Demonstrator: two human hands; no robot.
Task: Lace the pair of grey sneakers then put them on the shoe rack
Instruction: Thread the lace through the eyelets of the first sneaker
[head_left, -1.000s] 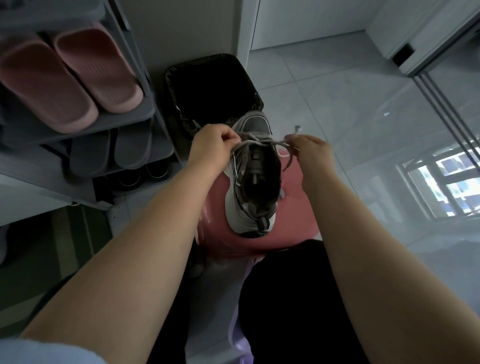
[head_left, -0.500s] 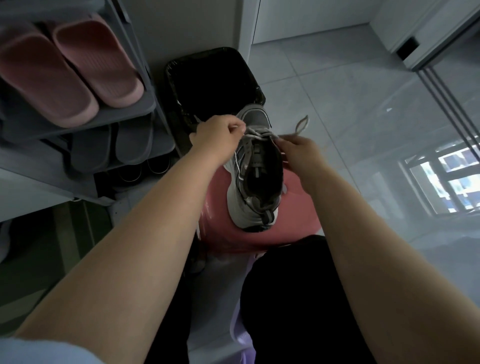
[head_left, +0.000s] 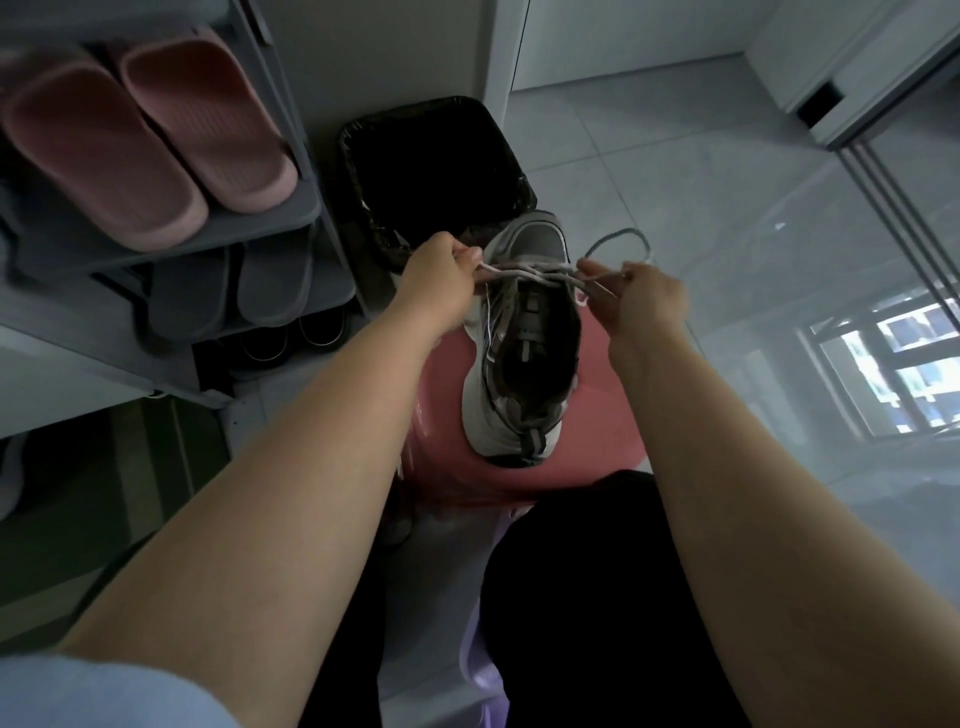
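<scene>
Grey sneaker (head_left: 524, 364) stands on a pink stool (head_left: 602, 395), toe pointing away from the person and heel nearest. Tiled floor (head_left: 675, 156) extends to the right. Shoe rack (head_left: 249, 228), at left, holds pink slippers (head_left: 156, 135) on an upper shelf and grey slippers (head_left: 234, 291) on the shelf below. Black-lined bin (head_left: 431, 171) stands between rack and stool, just beyond the sneaker's toe. Left hand (head_left: 441, 280), fingers curled, pinches the lace (head_left: 530, 271) at the sneaker's left side; right hand (head_left: 644, 306), fingers curled, pinches it at the right side. The lace runs taut across the front eyelets between both hands; a free loop rises beyond the right hand.
</scene>
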